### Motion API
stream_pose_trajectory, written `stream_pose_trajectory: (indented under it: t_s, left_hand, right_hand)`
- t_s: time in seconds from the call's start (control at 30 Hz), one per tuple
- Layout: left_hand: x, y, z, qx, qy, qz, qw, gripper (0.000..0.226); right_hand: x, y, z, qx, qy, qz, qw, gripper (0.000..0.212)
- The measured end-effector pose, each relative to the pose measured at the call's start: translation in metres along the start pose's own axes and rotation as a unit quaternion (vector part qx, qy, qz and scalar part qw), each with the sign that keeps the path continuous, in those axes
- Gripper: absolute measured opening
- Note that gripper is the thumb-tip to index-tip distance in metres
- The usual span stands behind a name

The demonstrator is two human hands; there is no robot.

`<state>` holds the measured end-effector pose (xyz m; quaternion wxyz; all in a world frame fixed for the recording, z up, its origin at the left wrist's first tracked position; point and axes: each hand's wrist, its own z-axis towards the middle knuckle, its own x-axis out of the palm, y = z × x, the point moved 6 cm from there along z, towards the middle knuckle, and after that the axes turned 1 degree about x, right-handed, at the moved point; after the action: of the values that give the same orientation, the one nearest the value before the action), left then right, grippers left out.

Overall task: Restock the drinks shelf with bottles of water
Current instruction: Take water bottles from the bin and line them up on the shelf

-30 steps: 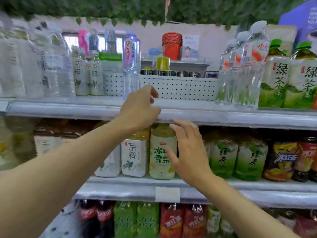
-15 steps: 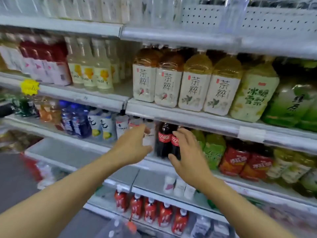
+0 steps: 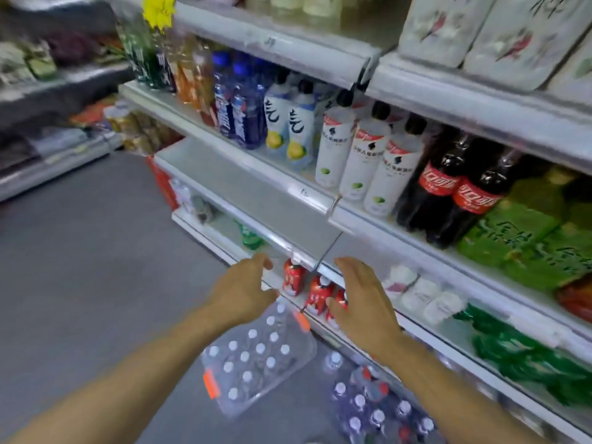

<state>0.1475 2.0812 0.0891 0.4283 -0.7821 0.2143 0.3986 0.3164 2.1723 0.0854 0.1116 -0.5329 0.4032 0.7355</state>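
Note:
A shrink-wrapped pack of white-capped water bottles [image 3: 256,360] with orange tape strips lies on the grey floor below my arms. A second wrapped pack [image 3: 378,408] with white and red caps sits to its right, against the shelf base. My left hand [image 3: 242,290] hovers above the first pack, fingers loosely spread, holding nothing. My right hand [image 3: 363,299] is level with it, fingers relaxed and empty, in front of red cans on a low shelf. A bare stretch of shelf [image 3: 243,184] shows at the centre.
The drinks shelving [image 3: 480,100] runs along the right with cola bottles [image 3: 448,187], white bottles [image 3: 362,155], blue bottles [image 3: 237,100] and green packs [image 3: 528,238]. Red cans [image 3: 293,278] stand low. Grey aisle floor [image 3: 80,283] lies left, with another shelf unit [image 3: 48,155] beyond.
The view has dropped from the top shelf down to the floor. Both empty hands have come down with it, now hovering over the pack of water.

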Motion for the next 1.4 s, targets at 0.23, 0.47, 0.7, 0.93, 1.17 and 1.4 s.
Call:
stream_pose_trajectory:
  t_s: [0.23,0.47,0.7,0.93,1.17,1.4]
  left_hand:
    - [0.061,0.058,0.027,-0.086,-0.012,-0.043,0.995,0.047]
    - [0.138,0.104,0.068,-0.147,-0.007,-0.073,0.986,0.046]
    - [0.229,0.167,0.122,-0.178,0.013,-0.071,0.981,0.045]
    - [0.321,0.240,0.180,-0.186,0.014,-0.072,0.980,0.048]
    - [0.399,0.295,0.236,-0.159,0.007,-0.044,0.986,0.051]
    - [0.437,0.329,0.276,-0.136,-0.032,-0.008,0.990,0.052]
  right_hand:
    - [0.090,-0.036,0.030,-0.027,0.112,-0.002,0.993,0.052]
    - [0.171,-0.070,0.046,-0.058,0.181,-0.022,0.981,0.056]
    - [0.275,-0.126,0.063,-0.023,0.206,0.001,0.978,0.053]
    - [0.408,-0.191,0.079,0.029,0.196,0.003,0.980,0.054]
    - [0.525,-0.244,0.099,0.046,0.169,-0.034,0.984,0.047]
    - [0.593,-0.279,0.124,0.058,0.107,-0.104,0.987,0.052]
